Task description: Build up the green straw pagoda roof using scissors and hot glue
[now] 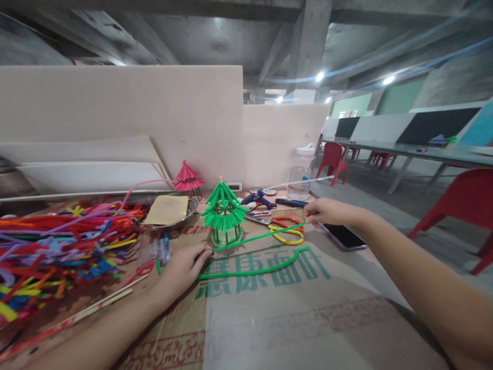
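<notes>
A green pipe cleaner [262, 237] is stretched between my two hands above the cardboard. My left hand [191, 263] pinches its left end, and my right hand [316, 213] pinches the other end near the phone. A second green pipe cleaner [250, 273] lies on the cardboard with its left end beside my left hand; whether the fingers touch it I cannot tell. Just behind the stretched piece stands a small green pagoda [224, 213] with tiered roofs and brown posts. Scissors [287, 230] with orange and yellow handles lie behind the stretched piece.
Colourful pipe cleaners [61, 246] are heaped at the left, near wooden sticks [103, 299]. Behind are a metal bowl [190, 208], a pink pagoda [187, 177], a blue glue gun [259, 198] and a clear bottle [301, 177]. A phone [344, 236] lies at the right.
</notes>
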A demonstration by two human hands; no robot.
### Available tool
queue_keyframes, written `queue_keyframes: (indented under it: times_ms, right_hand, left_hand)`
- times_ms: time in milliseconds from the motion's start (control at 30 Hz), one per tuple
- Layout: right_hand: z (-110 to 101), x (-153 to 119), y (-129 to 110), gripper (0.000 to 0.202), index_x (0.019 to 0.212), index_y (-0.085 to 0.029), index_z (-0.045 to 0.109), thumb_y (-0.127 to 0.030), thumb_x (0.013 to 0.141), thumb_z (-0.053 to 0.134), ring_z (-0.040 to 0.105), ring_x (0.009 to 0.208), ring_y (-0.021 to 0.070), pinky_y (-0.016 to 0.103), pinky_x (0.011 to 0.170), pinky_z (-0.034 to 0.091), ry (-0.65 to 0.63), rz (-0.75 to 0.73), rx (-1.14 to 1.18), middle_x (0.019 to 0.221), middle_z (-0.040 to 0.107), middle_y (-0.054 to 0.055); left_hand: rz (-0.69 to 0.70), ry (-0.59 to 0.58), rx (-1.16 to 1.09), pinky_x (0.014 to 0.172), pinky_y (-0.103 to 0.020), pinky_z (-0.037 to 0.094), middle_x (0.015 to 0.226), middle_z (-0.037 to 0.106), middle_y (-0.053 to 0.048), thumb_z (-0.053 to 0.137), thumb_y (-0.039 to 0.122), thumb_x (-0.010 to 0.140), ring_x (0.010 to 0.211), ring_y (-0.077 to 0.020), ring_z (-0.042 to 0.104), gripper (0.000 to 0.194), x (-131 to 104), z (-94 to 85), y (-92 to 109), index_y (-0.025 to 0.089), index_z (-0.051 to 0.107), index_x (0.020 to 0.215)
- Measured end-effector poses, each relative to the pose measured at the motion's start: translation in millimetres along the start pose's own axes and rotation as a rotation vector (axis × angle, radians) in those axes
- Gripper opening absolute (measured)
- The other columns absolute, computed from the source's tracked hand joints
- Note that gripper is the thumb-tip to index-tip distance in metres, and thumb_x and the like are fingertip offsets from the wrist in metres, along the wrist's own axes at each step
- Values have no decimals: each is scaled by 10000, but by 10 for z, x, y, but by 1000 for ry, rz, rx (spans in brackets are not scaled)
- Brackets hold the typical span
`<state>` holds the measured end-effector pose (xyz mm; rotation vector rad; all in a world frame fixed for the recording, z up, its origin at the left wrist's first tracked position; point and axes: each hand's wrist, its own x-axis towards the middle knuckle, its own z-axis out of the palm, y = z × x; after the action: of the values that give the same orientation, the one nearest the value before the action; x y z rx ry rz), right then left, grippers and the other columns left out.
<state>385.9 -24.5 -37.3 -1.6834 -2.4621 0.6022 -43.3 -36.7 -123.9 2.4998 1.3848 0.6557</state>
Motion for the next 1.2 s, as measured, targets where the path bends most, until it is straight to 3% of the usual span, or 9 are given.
queue_keyframes:
  times_ms: [133,233,300,467,600,700,800,1000,1200]
  right_hand:
    - [-20,-21,51,341,704,-197,617,-496,855,551,536,607,167,273,573,351,13,18,-22,645,631,25]
    - [-41,-30,21,505,669,-195,592,-652,862,494,480,587,157,279,554,315,137,54,-75,625,560,19]
    - [-40,-30,-58,539,669,-191,589,-678,866,472,431,569,140,273,539,289,145,24,-45,606,509,1]
    - [164,39,-381,360,850,-178,711,-500,878,553,461,604,119,244,552,323,-178,-189,148,697,588,-2]
    - [451,163,-497,291,1053,-225,751,-337,822,614,507,621,126,243,562,324,-66,-184,31,729,626,-8]
    - [577,230,-480,294,1041,-247,744,-328,762,698,546,659,138,241,563,318,1,-170,-47,735,631,-16]
    - [607,255,-459,278,1016,-237,725,-316,749,718,567,677,144,243,558,322,25,-164,-72,775,654,-9]
    - [611,248,-431,260,966,-231,745,-326,918,507,641,827,174,264,684,411,56,-207,-46,959,729,34]
    - [622,235,-408,194,937,-263,755,-245,805,614,616,714,165,259,614,375,58,-194,-91,821,709,8]
  left_hand:
    - [-29,-7,-13,691,-285,400,801,689,-40,365,447,981,773,-220,639,386,-15,-12,33,197,614,825]
    - [-43,-2,-21,700,-292,393,794,674,-38,358,458,977,771,-221,627,388,-11,-18,47,197,594,813]
    - [-64,6,-23,689,-296,385,783,664,-37,354,469,973,760,-222,619,392,-1,-19,48,197,574,795]
    - [-102,0,-46,681,-304,374,781,653,-39,343,494,964,761,-228,611,405,21,-18,41,198,558,791]
    - [-105,1,-52,690,-309,378,779,652,-39,345,510,959,762,-231,609,410,18,-15,27,201,560,796]
    - [-110,-2,-46,689,-308,384,764,650,-35,341,512,960,749,-228,608,412,8,-4,5,204,565,803]
    - [-113,-10,-39,689,-306,391,768,656,-34,330,516,965,745,-226,611,418,0,12,-21,205,574,828]
    - [-100,-2,-30,667,-299,397,742,654,-30,330,519,967,719,-221,614,425,2,11,-14,205,575,819]
    - [-65,38,0,624,-283,376,724,648,-24,371,466,963,677,-204,597,383,1,-3,25,203,567,767]
